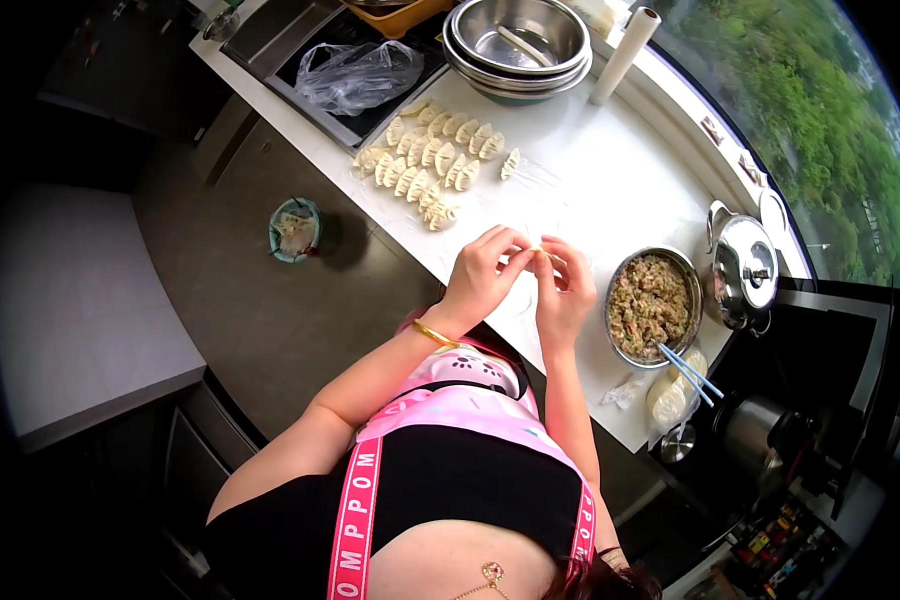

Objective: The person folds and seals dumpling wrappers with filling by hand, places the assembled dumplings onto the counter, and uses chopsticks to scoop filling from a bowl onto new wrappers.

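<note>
My left hand point(482, 275), with a gold bangle on its wrist, and my right hand point(564, 290) meet over the front edge of the white counter point(580, 190). Between the pinched fingertips of both shows a bit of pale dough, apparently a dumpling point(537, 250); the fingers hide most of it. Beyond my left hand, rows of folded dumplings point(430, 155) lie on the counter, with a single dumpling point(510, 164) apart at their right. To the right of my right hand stands a metal bowl of minced filling point(653, 305), blue chopsticks point(688, 372) resting in it.
Stacked metal bowls point(517, 45) stand at the back beside a white roll point(625, 55). A clear plastic bag point(360, 77) lies on the dark hob. Right of the filling are a lidded pot point(745, 270) and a bagged pale lump point(676, 395). A lined bin point(295, 230) stands on the floor.
</note>
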Demonstrator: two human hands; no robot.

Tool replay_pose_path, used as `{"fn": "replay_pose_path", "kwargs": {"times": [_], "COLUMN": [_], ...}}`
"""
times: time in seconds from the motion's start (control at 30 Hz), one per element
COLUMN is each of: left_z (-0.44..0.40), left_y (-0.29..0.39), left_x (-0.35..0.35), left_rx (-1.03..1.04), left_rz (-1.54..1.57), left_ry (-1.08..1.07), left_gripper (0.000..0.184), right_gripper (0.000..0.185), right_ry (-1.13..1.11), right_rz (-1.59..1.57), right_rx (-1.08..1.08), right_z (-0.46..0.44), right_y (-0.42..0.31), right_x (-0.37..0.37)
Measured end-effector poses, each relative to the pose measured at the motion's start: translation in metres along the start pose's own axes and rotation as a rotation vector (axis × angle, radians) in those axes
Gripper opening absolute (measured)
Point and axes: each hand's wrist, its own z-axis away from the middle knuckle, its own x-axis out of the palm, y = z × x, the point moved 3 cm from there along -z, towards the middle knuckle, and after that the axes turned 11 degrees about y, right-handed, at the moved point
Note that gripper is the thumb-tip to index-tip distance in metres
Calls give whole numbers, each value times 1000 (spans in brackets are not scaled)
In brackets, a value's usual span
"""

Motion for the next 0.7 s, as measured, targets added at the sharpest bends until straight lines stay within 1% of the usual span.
{"fn": "replay_pose_path", "kwargs": {"times": [0.03, 0.07, 0.1, 0.17, 0.2, 0.27, 0.3, 0.37, 0.4, 0.43, 0.5, 0.57, 0.63, 0.67, 0.7], "left_z": [-3, -5, -8, -16, -20, -32, -41, -54, -62, -68, -79, -82, -84, -81, -76], "left_y": [-13, -32, -50, -90, -113, -156, -168, -188, -200, -208, -217, -225, -220, -220, -205], "left_x": [-4, -6, -8, -13, -12, -9, -6, -2, 1, 4, 8, 11, 10, 8, 4], "left_rx": [-78, -82, -85, -122, -124, -170, -166, -168, -131, -128, -19, -52, 94, 66, 66], "left_rz": [24, -16, -17, -107, -108, -143, -142, -215, -212, -212, -317, -321, -470, -475, -476], "left_ry": [-3, 29, 27, 115, 106, 130, 119, 173, 204, 191, 228, 184, 153, 119, 108], "left_gripper": [5, 5, 5, 5, 5, 9, 9, 11, 11, 11, 11, 12, 15, 15, 15], "right_gripper": [17, 23, 23, 32, 27, 25, 24, 25, 24, 24, 23, 19, 19, 18, 17], "right_ry": [-6, -10, -10, -3, 22, 43, 60, 59, 76, 93, 122, 189, 207, 207, 205], "right_rz": [15, 30, 31, 121, 139, 155, 165, 221, 246, 271, 290, 284, 282, 289, 294], "right_rx": [56, 112, 116, 205, 245, 290, 328, 322, 347, 371, 387, 442, 459, 461, 463], "right_z": [0, 0, 1, 5, 7, 15, 17, 26, 30, 36, 44, 53, 60, 63, 67], "right_y": [4, 10, 18, 39, 39, 47, 52, 56, 59, 61, 58, 57, 59, 59, 60], "right_x": [6, 10, 11, 2, -3, -14, -20, -34, -39, -45, -52, -60, -66, -70, -74]}}
